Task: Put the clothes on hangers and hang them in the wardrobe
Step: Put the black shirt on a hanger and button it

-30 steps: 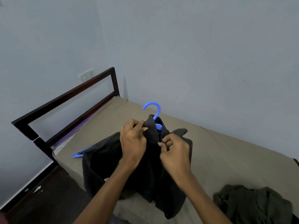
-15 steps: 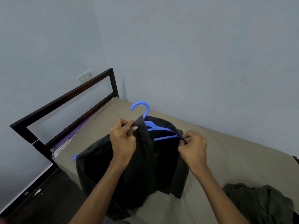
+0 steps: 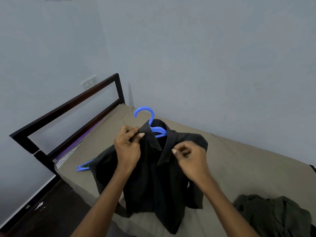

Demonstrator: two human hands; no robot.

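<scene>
No brand, label or writing can be read on anything in view. A black shirt [image 3: 153,177] sits on a blue hanger [image 3: 154,127], held up over the bed [image 3: 239,159]; the hanger's hook stands clear above the collar, and one blue arm shows inside the open neck. The left hand [image 3: 127,147] grips the left side of the collar, thumb and fingers [image 3: 141,135] curled round the cloth. The right hand [image 3: 189,156] pinches the shirt front just below the right collar point, fingers curled on the fabric. The shirt's lower hem trails onto the bed sheet near the bed's near edge. A second blue hanger [image 3: 83,166] lies flat on the bed to the left, partly under the shirt's sleeve, close to the mattress edge. A dark green garment [image 3: 273,218] lies crumpled at the lower right of the bed, well apart from the shirt. The dark bed frame [image 3: 68,106] rises along the bed's left side, and a strip of striped mattress shows at its corner. A white switch plate [image 3: 88,82] sits on the wall [image 3: 205,57] behind the frame. Bare sheet lies open between the shirt and the far wall and toward the right. Dark floor [image 3: 51,211] shows at lower left beside the bed.
</scene>
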